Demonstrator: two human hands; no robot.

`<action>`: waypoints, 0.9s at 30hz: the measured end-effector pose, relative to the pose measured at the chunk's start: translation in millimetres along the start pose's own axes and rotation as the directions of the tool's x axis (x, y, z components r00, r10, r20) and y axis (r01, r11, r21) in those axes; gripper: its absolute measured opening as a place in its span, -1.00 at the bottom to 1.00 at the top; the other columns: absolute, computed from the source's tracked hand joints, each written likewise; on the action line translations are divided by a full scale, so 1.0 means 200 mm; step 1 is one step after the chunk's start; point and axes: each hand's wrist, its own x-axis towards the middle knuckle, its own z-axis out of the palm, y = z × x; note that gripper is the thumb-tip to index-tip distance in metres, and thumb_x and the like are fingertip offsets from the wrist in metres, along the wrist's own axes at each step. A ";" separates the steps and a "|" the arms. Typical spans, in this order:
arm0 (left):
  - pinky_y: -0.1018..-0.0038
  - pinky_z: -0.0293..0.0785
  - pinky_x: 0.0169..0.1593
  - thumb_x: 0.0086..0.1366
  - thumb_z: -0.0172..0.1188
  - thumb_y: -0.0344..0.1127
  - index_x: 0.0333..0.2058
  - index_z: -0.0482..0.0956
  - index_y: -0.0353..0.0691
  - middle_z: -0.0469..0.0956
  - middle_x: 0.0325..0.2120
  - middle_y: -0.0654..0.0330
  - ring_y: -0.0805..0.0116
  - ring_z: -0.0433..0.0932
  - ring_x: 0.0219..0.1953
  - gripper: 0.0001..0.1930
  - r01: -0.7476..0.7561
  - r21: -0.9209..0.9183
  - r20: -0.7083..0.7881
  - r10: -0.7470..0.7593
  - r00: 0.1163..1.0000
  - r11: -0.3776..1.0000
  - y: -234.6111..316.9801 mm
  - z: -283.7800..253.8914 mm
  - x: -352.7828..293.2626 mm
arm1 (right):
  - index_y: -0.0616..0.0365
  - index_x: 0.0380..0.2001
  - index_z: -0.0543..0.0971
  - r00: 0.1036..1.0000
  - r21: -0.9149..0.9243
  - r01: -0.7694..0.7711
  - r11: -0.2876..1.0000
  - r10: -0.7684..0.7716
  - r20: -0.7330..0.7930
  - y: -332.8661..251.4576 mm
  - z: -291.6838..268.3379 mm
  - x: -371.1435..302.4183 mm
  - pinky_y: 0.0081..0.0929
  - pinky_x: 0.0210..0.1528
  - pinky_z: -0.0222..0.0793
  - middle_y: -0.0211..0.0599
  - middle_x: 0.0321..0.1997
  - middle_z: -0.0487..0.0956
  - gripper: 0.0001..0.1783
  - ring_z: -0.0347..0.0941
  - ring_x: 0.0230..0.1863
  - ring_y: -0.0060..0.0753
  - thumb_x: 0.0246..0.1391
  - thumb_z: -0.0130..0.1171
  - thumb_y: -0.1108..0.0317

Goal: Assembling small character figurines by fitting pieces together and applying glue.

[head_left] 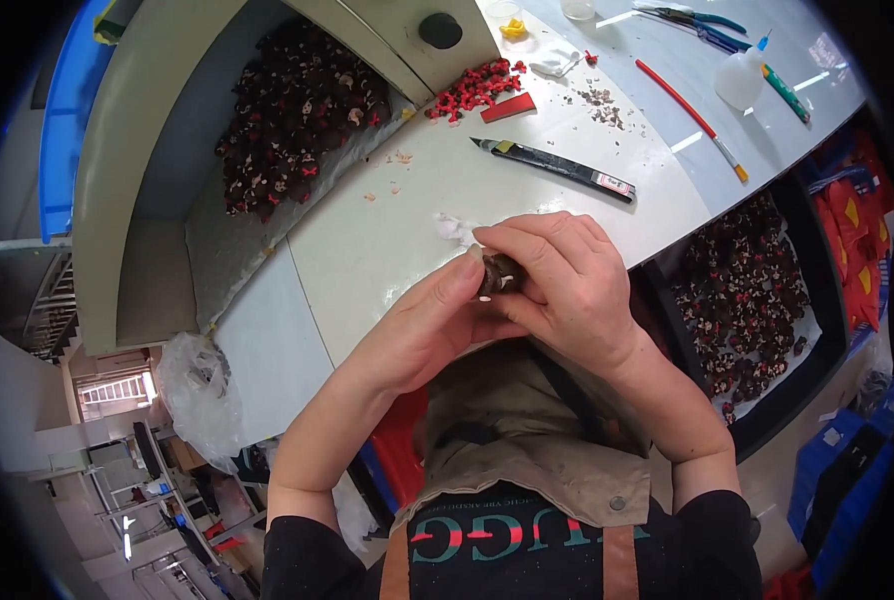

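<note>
Close to the front edge of the white table (367, 250), a small dark brown figure-like piece (504, 273) with pale bits is held between my two hands. My left hand (422, 325) steadies it with the thumb on its near side. From the other side, my right hand (577, 285) wraps its bent fingers round it, covering much of the piece. A white crumpled scrap (455, 228) lies just beyond my fingertips. Farther off rests a black utility knife (557, 169), with a small red block (508, 108) and a heap of red bow-shaped pieces (474, 88) behind it.
Many similar dark pieces fill a lined bin (302, 120) at the far left and a black tray (747, 300) at right. A red brush (692, 120), a white squeeze bottle (740, 80), pliers (702, 20) and grey crumbs (603, 107) lie at the back right. A plastic bag (199, 395) hangs at left.
</note>
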 end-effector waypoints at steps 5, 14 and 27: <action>0.31 0.39 0.10 0.42 -0.25 0.07 0.02 0.36 -0.23 0.43 -0.08 0.14 0.37 0.44 -0.01 -0.51 0.018 -0.042 0.027 -0.017 0.999 0.999 -0.01 0.00 0.02 | 0.04 -0.34 0.52 0.987 0.011 0.005 1.000 -0.003 -0.159 0.02 0.02 -0.02 -0.48 -0.27 0.30 -0.45 -0.28 0.53 -0.54 0.46 -0.30 -0.41 -0.50 0.38 0.40; 0.21 0.43 0.06 0.40 -0.17 0.06 0.07 0.33 -0.12 0.44 -0.02 0.20 0.33 0.47 -0.01 -0.55 0.035 -0.013 -0.060 -0.036 0.998 0.999 0.01 0.01 0.05 | 0.04 -0.42 0.51 0.983 0.027 0.031 0.999 -0.026 -0.183 0.03 0.03 0.01 -0.44 -0.22 0.29 -0.49 -0.33 0.54 -0.57 0.47 -0.29 -0.40 -0.55 0.38 0.43; 0.40 0.42 0.00 0.41 -0.18 0.04 0.01 0.37 -0.12 0.47 -0.13 0.25 0.48 0.46 -0.09 -0.58 0.071 0.002 -0.161 -0.069 0.985 0.998 0.02 0.10 0.05 | 0.06 -0.41 0.50 0.982 -0.023 0.051 0.998 -0.054 -0.179 0.02 -0.03 -0.01 -0.45 -0.24 0.33 -0.46 -0.31 0.57 -0.59 0.50 -0.31 -0.39 -0.50 0.37 0.45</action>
